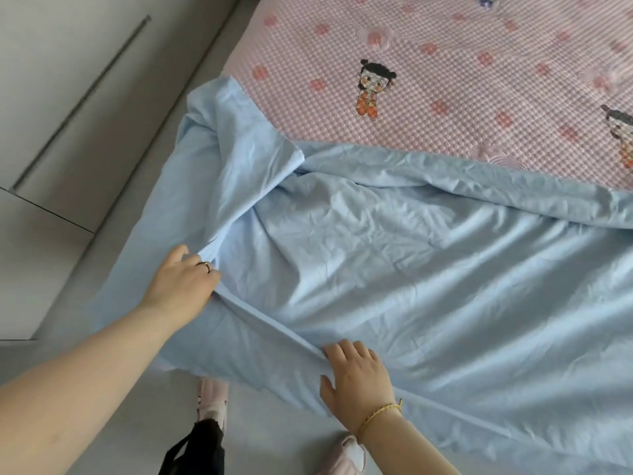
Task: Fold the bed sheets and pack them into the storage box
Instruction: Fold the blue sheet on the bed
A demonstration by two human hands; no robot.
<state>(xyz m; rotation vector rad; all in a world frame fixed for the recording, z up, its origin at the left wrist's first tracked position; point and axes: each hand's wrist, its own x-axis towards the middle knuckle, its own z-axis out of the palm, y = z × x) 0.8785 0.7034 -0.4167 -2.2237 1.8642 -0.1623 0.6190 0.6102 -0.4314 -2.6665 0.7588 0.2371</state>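
Head view looks down on a bed [479, 63] with a pink checked cover printed with small cartoon figures. Across its near part lies the blue sheet [428, 269], crumpled and spread wide, its near edge hanging over the side of the bed toward the grey floor [274, 440]. At the far left corner the sheet is bunched into a loose heap. To the left stands a pale cabinet [68, 97]. No storage box is in sight.

A hemmed edge [274, 323] of the sheet runs as a ridge between the two hands. The left hand [181, 279], with a ring, has its fingers curled shut on the sheet at the upper end of that ridge. The right hand [359, 378], with a gold bracelet, is at the lower end, fingers bent over the hem; whether it pinches the cloth or only presses it I cannot tell.

By my judgement the folding is at its start: the hands are finding and straightening one edge. Next, both hands need a firm hold on the hem, then must pull it taut and carry it over the sheet to meet the far edge.
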